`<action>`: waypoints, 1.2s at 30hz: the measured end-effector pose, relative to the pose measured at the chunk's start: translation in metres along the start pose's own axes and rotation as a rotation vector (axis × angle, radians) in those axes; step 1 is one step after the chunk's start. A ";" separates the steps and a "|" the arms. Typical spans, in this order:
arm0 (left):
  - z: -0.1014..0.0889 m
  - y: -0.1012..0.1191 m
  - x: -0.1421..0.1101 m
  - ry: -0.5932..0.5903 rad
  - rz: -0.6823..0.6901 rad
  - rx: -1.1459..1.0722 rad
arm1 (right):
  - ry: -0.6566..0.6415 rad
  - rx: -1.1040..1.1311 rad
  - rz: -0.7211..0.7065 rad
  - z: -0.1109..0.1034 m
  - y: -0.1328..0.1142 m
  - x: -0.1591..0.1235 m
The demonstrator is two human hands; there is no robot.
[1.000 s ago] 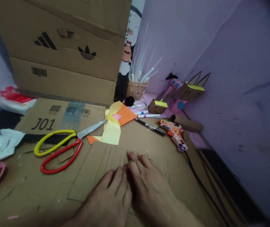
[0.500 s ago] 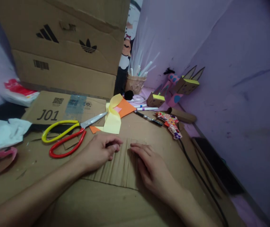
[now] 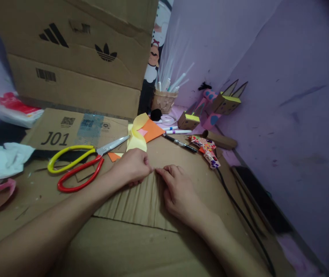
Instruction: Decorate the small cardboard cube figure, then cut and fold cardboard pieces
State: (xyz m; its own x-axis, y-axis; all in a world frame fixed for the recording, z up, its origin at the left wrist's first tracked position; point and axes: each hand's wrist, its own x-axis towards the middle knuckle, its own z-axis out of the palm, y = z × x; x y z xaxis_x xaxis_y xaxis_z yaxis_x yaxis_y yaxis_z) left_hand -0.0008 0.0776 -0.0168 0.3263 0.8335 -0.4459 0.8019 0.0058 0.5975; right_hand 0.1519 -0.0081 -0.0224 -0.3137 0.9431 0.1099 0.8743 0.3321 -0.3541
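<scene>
A ridged piece of cardboard (image 3: pixel 135 206) lies flat under both hands, with creases running along it. My left hand (image 3: pixel 135 164) is closed at its far edge, thumb and fingers pinched on the cardboard there. Close beside it, my right hand (image 3: pixel 180 190) has its fingers curled, the fingertips pressed on the same far edge. The fingertips of the two hands nearly meet. Scissors (image 3: pixel 99 157) with one yellow and one red handle lie partly open to the left of my left hand. Yellow paper (image 3: pixel 137 144) and orange paper (image 3: pixel 154 130) lie just beyond it.
Behind stands a large cardboard box (image 3: pixel 80 69); a flat box marked J01 (image 3: pixel 54 129) lies before it. A flower-patterned glue gun (image 3: pixel 206 148) trails a black cord on the right, near a black pen (image 3: pixel 180 143), a cardboard tube (image 3: pixel 222 140) and cardboard animal figures (image 3: pixel 227 103).
Both hands have moved to the far edge of the cardboard piece. My left hand has closed from loosely parted fingers into a pinch, and the fingertips have come closer together.
</scene>
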 end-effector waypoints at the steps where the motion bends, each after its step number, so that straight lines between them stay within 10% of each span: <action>1: 0.001 -0.001 0.000 0.012 0.000 0.011 | 0.005 -0.018 0.000 0.001 -0.001 0.000; 36: -0.003 0.004 -0.007 0.226 0.148 0.235 | 0.130 0.386 -0.166 -0.012 -0.028 -0.073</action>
State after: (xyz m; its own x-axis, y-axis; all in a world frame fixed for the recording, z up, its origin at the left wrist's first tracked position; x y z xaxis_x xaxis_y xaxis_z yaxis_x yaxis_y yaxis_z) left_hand -0.0010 0.0735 -0.0098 0.3495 0.9170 -0.1922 0.8561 -0.2292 0.4632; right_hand 0.1544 -0.0861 -0.0091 -0.3676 0.8798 0.3014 0.6055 0.4724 -0.6404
